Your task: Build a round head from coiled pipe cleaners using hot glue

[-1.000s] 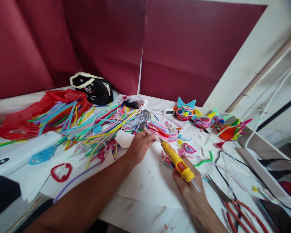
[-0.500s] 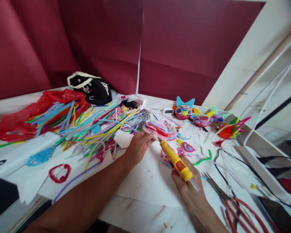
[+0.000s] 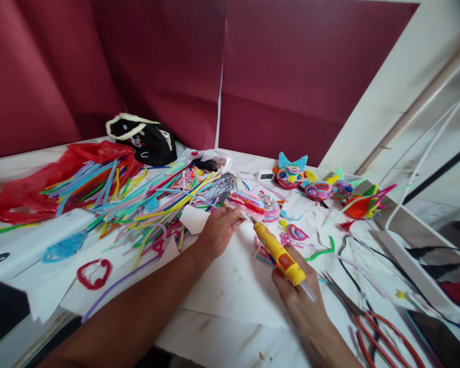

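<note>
My left hand (image 3: 221, 229) pinches the near left edge of a pipe-cleaner piece (image 3: 249, 203) wound in pink, red, white and blue. In my right hand (image 3: 297, 283) is a yellow hot glue gun (image 3: 278, 250), a clear glue stick poking from its back end. The gun's nozzle points up and left, right by the lower edge of the piece beside my left fingertips; whether it touches cannot be made out. Behind the piece, to the right, sits another rounded pink part with a silvery middle. A small pink and purple coil (image 3: 298, 232) lies right of the gun.
Loose pipe cleaners (image 3: 153, 199) spread across the left, partly in a red plastic bag (image 3: 34, 189). Finished owl-like figures (image 3: 291, 176) stand at the back right. Red-handled scissors (image 3: 368, 317), black cables, a phone (image 3: 440, 337) and a white power strip (image 3: 414, 271) lie on the right.
Almost nothing differs. My left hand and the piece have shifted very slightly left, and the glue gun's nozzle stays near the piece's lower edge.
</note>
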`<state>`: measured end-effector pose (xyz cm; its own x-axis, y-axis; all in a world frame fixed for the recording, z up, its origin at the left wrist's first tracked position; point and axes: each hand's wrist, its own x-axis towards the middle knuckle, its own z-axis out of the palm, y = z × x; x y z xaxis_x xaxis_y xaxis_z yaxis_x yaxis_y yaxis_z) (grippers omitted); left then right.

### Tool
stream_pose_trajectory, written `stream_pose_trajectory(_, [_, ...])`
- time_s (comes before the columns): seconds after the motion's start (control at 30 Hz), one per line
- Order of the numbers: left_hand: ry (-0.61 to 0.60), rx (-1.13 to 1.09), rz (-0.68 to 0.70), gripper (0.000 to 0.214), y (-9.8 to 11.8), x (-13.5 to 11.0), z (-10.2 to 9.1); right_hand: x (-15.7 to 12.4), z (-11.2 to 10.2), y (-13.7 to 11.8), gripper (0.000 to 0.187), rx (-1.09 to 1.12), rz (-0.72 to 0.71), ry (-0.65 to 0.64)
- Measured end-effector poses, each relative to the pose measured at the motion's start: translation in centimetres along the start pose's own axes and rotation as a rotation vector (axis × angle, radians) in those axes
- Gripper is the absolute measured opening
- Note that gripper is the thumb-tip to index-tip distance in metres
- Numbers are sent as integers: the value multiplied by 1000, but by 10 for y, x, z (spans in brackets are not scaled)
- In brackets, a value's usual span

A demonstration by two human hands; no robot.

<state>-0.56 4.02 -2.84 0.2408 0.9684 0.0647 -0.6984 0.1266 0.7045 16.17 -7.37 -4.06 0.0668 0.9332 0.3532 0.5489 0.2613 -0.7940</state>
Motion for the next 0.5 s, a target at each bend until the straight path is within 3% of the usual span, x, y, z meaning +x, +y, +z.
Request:
stream_pose_trajectory(0.33, [74,7,-33,17,2,0,0,-1,-1,-2,10,-23,1,25])
stream_pose_trajectory(0.5, [20,14,-22,16,-1,-1,0,0,-1,-2,13,-4,-6,5])
